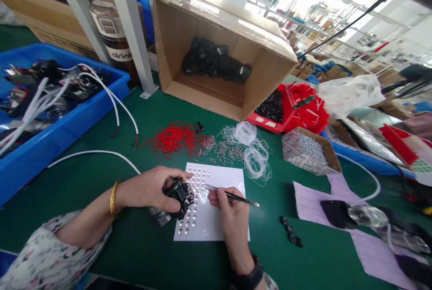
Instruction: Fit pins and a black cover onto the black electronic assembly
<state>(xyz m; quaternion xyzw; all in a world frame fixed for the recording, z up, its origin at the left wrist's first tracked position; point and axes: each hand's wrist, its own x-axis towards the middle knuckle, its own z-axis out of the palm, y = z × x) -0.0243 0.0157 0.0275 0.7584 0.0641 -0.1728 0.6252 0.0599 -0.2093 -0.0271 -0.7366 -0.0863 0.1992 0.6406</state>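
Observation:
My left hand [153,189] is closed around a small black electronic assembly [182,195] with thin wires and a green board showing. A white cable [101,151] lies behind that hand and runs toward the assembly. In my right hand [232,211] is a pair of metal tweezers [238,197], pinched near the middle. Their tips point left at the assembly, just short of its wires. Beneath both hands lies a white sheet [221,177] carrying rows of small clear round dots [186,225]. Whether the tweezers grip anything is too small to tell.
Red wires [173,139], small metal screws [226,151] and coiled clear tubing [256,161] lie behind the sheet. A cardboard box [202,87] lies on its side at the back. A blue bin [84,116] stands left; black parts [290,231] and pink paper [310,197] lie right.

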